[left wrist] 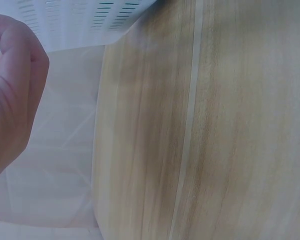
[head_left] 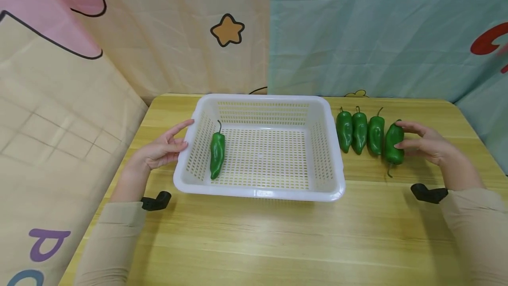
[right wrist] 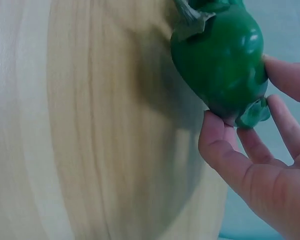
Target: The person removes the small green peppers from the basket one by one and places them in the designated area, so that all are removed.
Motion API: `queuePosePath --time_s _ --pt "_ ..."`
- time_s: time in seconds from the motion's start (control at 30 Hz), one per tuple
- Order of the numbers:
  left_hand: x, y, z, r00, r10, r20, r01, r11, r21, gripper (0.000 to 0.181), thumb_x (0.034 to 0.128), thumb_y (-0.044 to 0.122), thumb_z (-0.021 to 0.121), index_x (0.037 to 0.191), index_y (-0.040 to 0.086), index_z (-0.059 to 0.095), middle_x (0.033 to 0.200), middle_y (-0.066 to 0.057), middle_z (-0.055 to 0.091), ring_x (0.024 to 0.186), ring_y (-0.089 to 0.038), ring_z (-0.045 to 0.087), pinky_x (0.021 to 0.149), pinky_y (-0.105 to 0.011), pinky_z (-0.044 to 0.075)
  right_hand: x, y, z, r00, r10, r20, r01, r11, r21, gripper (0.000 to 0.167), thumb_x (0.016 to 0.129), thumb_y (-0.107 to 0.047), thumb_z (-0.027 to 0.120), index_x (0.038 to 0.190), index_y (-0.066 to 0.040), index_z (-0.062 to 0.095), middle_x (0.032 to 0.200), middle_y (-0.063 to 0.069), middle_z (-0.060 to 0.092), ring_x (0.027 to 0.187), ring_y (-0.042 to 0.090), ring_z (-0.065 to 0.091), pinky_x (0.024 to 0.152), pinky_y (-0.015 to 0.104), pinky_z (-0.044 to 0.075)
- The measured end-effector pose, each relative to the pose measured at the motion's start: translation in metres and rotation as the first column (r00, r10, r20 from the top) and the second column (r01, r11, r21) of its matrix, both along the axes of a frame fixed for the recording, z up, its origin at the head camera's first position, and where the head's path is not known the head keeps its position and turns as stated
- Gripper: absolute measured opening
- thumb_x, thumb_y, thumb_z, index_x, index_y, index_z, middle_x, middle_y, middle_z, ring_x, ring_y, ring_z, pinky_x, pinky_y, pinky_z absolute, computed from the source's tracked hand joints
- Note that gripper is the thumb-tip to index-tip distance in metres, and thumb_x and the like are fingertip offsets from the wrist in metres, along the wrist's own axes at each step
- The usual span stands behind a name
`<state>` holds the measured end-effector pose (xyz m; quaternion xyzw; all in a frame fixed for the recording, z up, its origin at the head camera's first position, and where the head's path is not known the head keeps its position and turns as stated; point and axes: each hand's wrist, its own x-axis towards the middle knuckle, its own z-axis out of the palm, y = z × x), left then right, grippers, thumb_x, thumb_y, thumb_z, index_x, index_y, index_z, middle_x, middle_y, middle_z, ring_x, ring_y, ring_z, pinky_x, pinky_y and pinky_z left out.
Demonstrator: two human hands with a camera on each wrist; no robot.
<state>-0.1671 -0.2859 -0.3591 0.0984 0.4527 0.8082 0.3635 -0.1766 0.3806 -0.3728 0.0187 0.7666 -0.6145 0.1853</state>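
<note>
A white plastic basket (head_left: pixel 259 194) with slotted walls stands on the wooden table. Inside it, near the left wall, one long green pepper (head_left: pixel 217 156) lies with its stem away from me. My left hand (head_left: pixel 162 149) touches the outside of the basket's left rim with its fingertips. To the right of the basket, my right hand (head_left: pixel 428 144) pinches a green pepper (right wrist: pixel 220 57) between thumb and fingers, the stem pointing towards me. Beside it, 3 more green peppers, including the nearest one (head_left: pixel 375 136), lie in a row with stems away from me.
The wooden table (head_left: pixel 258 237) ends at a printed curtain (head_left: pixel 357 34) along the back. Another patterned cloth (head_left: pixel 51 136) hangs at the left. Black wrist mounts (head_left: pixel 428 193) sit at both sleeve cuffs.
</note>
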Motion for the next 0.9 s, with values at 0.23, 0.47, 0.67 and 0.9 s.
queuePosePath --time_s 0.23,0.47,0.67,0.9 --pt "0.001 0.0 0.001 1.0 0.006 0.002 -0.006 1.0 -0.002 0.058 0.0952 -0.009 0.04 0.139 0.026 0.027 0.114 -0.016 0.063 0.103 -0.029 0.061 0.081 -0.042 0.052 -0.003 0.001 -0.011 0.997 -0.068 0.019 0.069 0.995 -0.07 0.053 0.083 0.012 0.059 0.112 -0.032 0.054 0.116 -0.004 0.03 0.081 0.004 0.059 0.064 0.027 0.054" --pt "0.001 0.0 0.001 1.0 0.004 0.003 -0.004 1.0 -0.006 0.059 0.0951 -0.009 0.041 0.14 0.026 0.025 0.114 -0.016 0.062 0.103 -0.029 0.061 0.081 -0.042 0.052 -0.005 0.001 -0.014 0.995 -0.094 0.034 0.096 0.993 -0.073 0.05 0.086 0.007 0.06 0.116 -0.033 0.051 0.133 -0.001 0.026 0.086 -0.004 0.055 0.066 0.023 0.053" --pt "0.0 0.0 0.0 1.0 0.007 0.001 -0.007 1.0 -0.015 0.06 0.0952 -0.008 0.041 0.141 0.026 0.024 0.114 -0.016 0.062 0.102 -0.029 0.061 0.081 -0.042 0.052 -0.008 0.002 -0.015 0.993 -0.106 0.055 0.111 0.989 -0.094 0.048 0.088 0.005 0.059 0.115 -0.034 0.053 0.148 0.001 0.013 0.088 -0.008 0.053 0.069 0.02 0.052" --pt "0.0 0.0 0.0 1.0 0.007 -0.003 -0.007 1.0 -0.014 0.061 0.0947 -0.009 0.042 0.141 0.026 0.023 0.112 -0.016 0.063 0.102 -0.029 0.062 0.081 -0.043 0.052 -0.011 0.002 -0.015 0.988 -0.129 0.087 0.142 0.976 -0.164 0.047 0.088 0.005 0.059 0.115 -0.034 0.055 0.155 0.002 -0.01 0.087 -0.008 0.055 0.07 0.018 0.051"
